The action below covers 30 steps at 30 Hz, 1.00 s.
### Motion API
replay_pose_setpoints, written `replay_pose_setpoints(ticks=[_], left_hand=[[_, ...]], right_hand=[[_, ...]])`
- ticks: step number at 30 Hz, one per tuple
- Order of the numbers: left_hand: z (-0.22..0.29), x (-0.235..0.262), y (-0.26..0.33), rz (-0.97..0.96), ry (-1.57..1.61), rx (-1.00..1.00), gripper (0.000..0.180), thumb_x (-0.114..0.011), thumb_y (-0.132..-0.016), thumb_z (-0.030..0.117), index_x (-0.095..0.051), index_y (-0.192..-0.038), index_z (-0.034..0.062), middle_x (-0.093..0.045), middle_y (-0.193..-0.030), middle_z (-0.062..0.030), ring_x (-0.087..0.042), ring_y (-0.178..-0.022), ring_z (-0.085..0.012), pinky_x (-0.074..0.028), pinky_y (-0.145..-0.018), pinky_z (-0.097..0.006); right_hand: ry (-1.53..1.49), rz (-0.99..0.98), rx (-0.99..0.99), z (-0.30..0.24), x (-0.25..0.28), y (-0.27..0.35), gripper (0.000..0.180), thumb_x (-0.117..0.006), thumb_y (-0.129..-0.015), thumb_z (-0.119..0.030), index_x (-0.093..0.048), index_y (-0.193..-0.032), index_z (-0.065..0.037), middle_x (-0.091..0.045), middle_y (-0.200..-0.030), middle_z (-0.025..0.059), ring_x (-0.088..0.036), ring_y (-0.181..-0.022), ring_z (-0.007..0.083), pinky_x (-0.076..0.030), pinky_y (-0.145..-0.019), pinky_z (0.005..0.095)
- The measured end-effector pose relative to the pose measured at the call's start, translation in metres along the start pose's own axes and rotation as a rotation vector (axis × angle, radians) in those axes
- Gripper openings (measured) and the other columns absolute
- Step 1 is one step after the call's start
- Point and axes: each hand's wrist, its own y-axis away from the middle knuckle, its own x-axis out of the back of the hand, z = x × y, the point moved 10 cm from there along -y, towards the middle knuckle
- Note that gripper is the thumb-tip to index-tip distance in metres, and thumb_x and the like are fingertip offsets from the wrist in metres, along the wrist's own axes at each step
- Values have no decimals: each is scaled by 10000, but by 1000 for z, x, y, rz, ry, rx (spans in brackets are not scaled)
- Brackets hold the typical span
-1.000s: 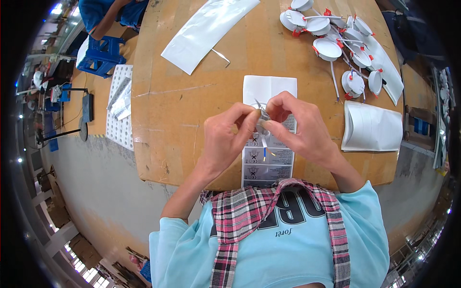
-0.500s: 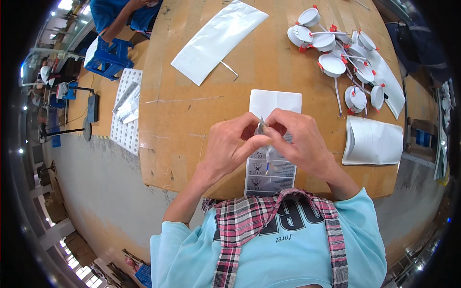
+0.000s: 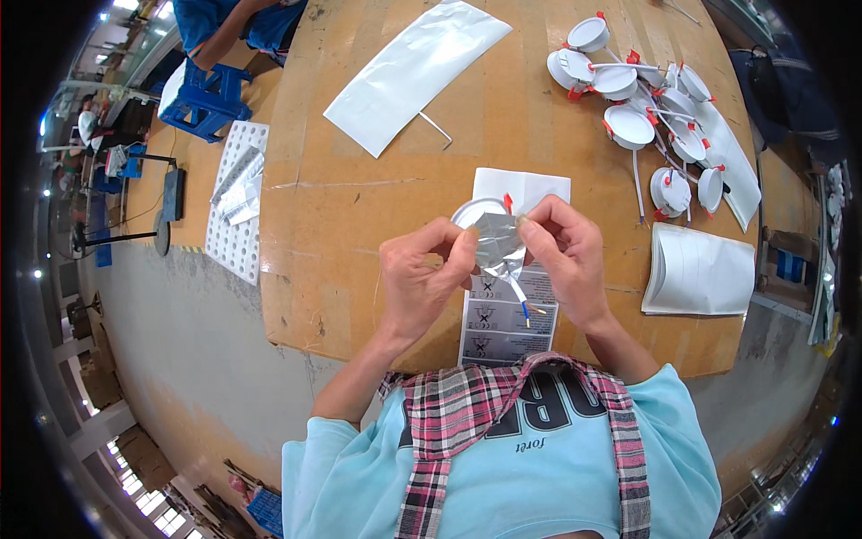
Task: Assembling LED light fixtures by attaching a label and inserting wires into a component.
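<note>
centre of frame: pinching silver sticker at opposite edges, left grip and right grip, overlapping white lamp | may crease from uneven pull | may snag on cable below

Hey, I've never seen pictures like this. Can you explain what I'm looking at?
There's no machine here: a person works bare-handed. A wide fisheye camera on their head looks down, so edges look bent, and left is their own left.

The left hand and right hand pinch a crinkled silver foil piece between them. Behind it shows a round white light with a red clip.

Below them, a printed sheet lies on the brown table. A white pouch lies farther off; to the right are similar lights and folded white sheets.
</note>
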Motion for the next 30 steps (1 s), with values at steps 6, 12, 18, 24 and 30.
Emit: replay_pose_setpoints(ticks=[6, 12, 18, 24, 30], left_hand=[[-18, 15, 15, 227, 196, 7, 232, -526, -951, 96, -602, -777, -37, -635, -632, -82, -600, -517, -112, -482, -472, -245], [-31, 16, 30, 288, 179, 15, 209, -555, -933, 89, -622, -781, -37, -667, -694, -74, -640, -629, -123, -509, -581, -252], [-51, -18, 47, -197, -56, 147, 141, -614, -878, 94, -643, -787, -10, -637, -669, -88, -608, -612, -142, -471, -571, -271], [1, 14, 3, 26, -418, -296, 158, -626, -875, 172, -639, -958, 39, -640, -1004, -105, -602, -965, -243, -458, -859, -379], [-13, -41, -28, -567, -520, -517, 343, -600, -895, 343, -580, -1101, 69, -589, -1120, -103, -436, -1266, -250, -184, -1101, -534]], right_hand=[[-221, 132, -30, 17, 20, 0, 140, -535, -921, -107, -553, -818, -15, -591, -713, 25, -539, -650, 71, -445, -636, 223], [-457, 71, -132, 38, 19, -5, 146, -499, -936, -131, -550, -835, -39, -583, -777, 6, -542, -709, 69, -452, -695, 241], [-362, 73, -240, 44, 27, -6, 130, -479, -935, -126, -536, -839, -59, -496, -789, -42, -449, -722, 32, -371, -675, 194], [-199, -68, -207, 36, 28, -9, 126, -522, -901, -131, -540, -818, -38, -471, -747, -51, -410, -704, 37, -333, -655, 196], [-177, -189, -174, 18, 18, -29, 129, -551, -879, -128, -571, -858, -3, -570, -826, 3, -490, -770, 50, -360, -695, 190]])
